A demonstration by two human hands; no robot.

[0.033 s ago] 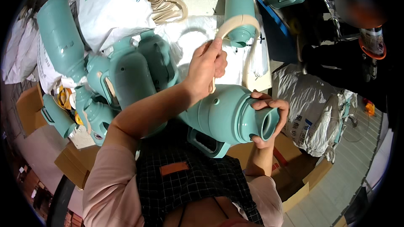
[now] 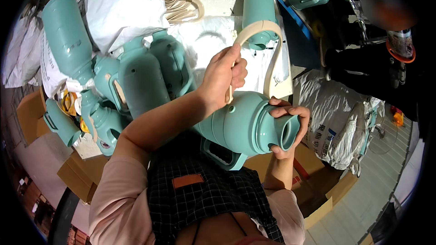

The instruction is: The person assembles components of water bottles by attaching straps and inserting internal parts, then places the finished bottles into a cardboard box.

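A green thermos flask casing (image 2: pixel 234 120) lies on its side in front of me, its open neck toward the right and its moulded side handle toward my body. My right hand (image 2: pixel 297 124) is closed around the neck, fingers over the rim and thumb below. My left hand (image 2: pixel 225 72) grips one end of a curved beige carrying handle (image 2: pixel 261 26) above the casing. From that hand the handle arches to the right and down; its other end meets the casing's far side, where I cannot tell if it is attached. A small round knob (image 2: pixel 232 109) juts from the casing near my left hand.
Several green casings (image 2: pixel 143 81) crowd the left, beside a white sack (image 2: pixel 120 11). Beige handles (image 2: pixel 184 0) are heaped at the back, near another casing (image 2: pixel 259 9). Cardboard boxes (image 2: pixel 336 190) stand below; a silvery sack (image 2: pixel 334 118) and a person in dark clothes (image 2: pixel 363 68) are right.
The far leg of the beige handle has shifted slightly to the right. Both hands keep their hold, and the whole view has moved a little.
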